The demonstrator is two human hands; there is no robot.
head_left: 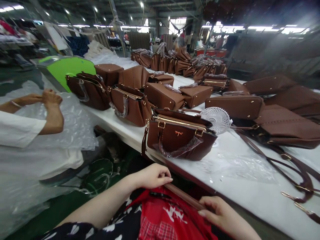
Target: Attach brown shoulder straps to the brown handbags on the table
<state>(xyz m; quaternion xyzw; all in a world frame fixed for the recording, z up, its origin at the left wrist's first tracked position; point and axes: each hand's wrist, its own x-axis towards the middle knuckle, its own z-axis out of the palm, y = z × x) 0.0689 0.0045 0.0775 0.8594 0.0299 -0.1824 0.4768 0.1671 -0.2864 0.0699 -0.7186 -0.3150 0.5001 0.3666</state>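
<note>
A brown leather strap (pixel 183 196) is stretched between my two hands, low above my red apron (pixel 160 230). My left hand (pixel 156 176) is closed, with its fingers curled over the far end of the strap. Around the nearer end, my right hand (pixel 214 207) has its thumb and fingers pressed together. Just beyond them, a brown handbag (pixel 182 136) with a gold zip and a dragonfly emblem stands at the table's edge, its handle wrapped in clear plastic. To the right lie loose brown straps with gold clips (pixel 303 186).
A small white fan (pixel 216 119) stands behind the near handbag. Several more brown bags (pixel 162 95) cover the white table (pixel 240 200), beside a green panel (pixel 71 68). On the left, a co-worker's hands (pixel 51 98) are by clear bubble wrap (pixel 75 116). Plastic film (pixel 245 170) lies on the table.
</note>
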